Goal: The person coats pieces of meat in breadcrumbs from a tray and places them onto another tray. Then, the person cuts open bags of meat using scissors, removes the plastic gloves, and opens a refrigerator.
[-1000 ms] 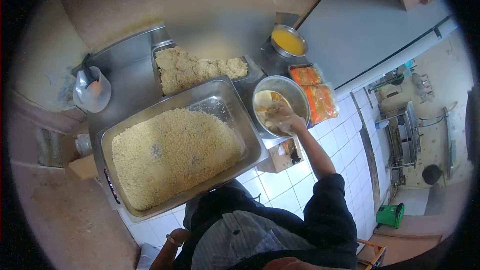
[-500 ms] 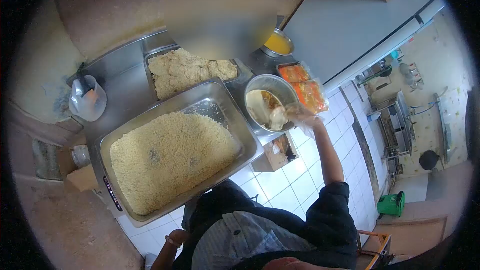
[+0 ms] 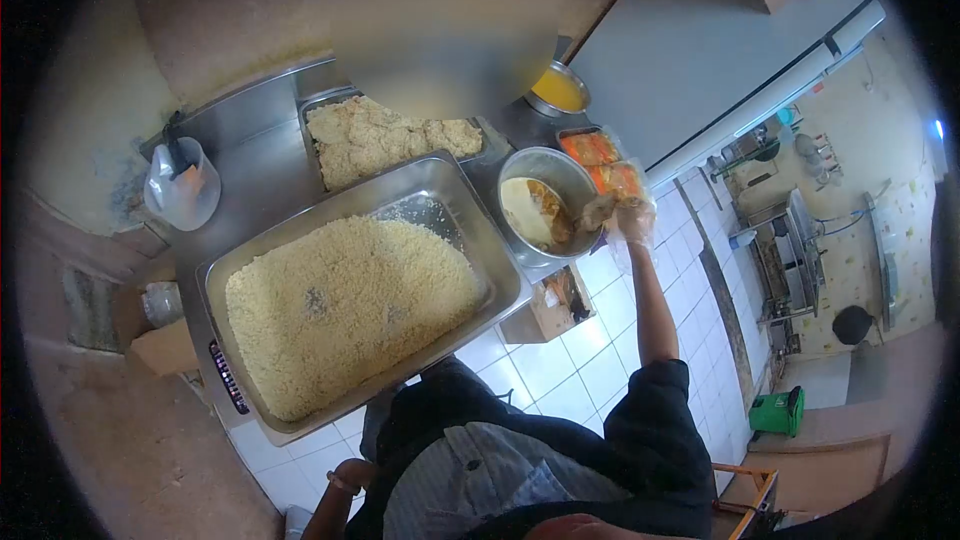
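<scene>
My right hand (image 3: 630, 221), in a clear plastic glove, is closed on a pale, wet piece (image 3: 597, 212) at the right rim of a round metal bowl (image 3: 508, 162). Inside the bowl are cream-coloured batter (image 3: 524, 212) and orange-brown pieces. Beside the hand lie plastic bags of orange food (image 3: 613, 178). My left hand (image 3: 355, 473), with a band at the wrist, hangs low by my body, its fingers mostly hidden. A large metal tray (image 3: 428, 172) of pale crumbs (image 3: 345, 315) stands left of the bowl.
Behind the large tray is a smaller tray of crumb-coated pieces (image 3: 385, 140). A bowl of yellow liquid (image 3: 558, 90) stands at the back. A plastic jug (image 3: 183, 195) is at the left. Below the counter sits a cardboard box (image 3: 545, 315); a green bin (image 3: 776, 413) stands farther right.
My right hand has come up out of the bowl and moved right to its rim, with the pale piece in its fingers. My left hand stays low by my body.
</scene>
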